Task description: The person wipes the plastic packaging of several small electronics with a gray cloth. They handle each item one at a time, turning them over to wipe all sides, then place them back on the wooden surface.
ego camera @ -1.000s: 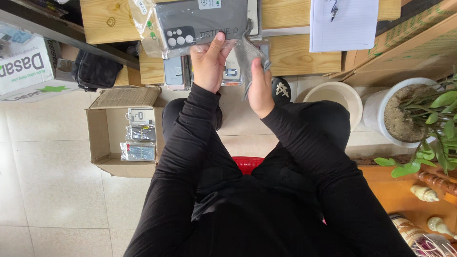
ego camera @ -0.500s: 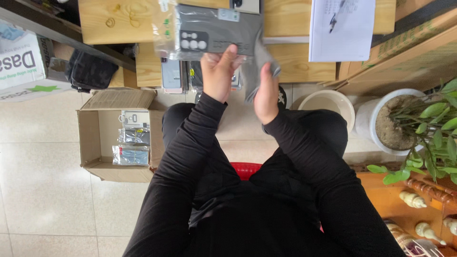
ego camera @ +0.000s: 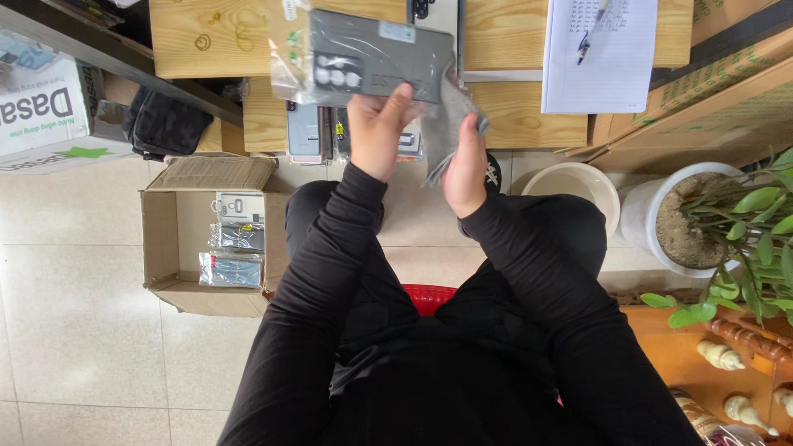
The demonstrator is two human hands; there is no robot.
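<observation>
- Head view: left hand (ego camera: 376,128) fingers closed on bagged grey case (ego camera: 372,62), 12 o'clock.
- Right hand (ego camera: 464,165) pinched grey cloth (ego camera: 446,124).
- Case looked light, stiff, slippery; grip edges.

Box (ego camera: 169,248) left, plant pot (ego camera: 673,223) right

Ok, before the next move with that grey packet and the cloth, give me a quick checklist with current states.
1. Left hand grips the grey packet in its clear bag: ok.
2. Right hand holds the grey cloth: ok.
3. Packet fully in view: not ok, top edge cut off.
4. Bag sealed: cannot tell.
5. Cardboard box on the floor open, packets inside: ok.
</observation>
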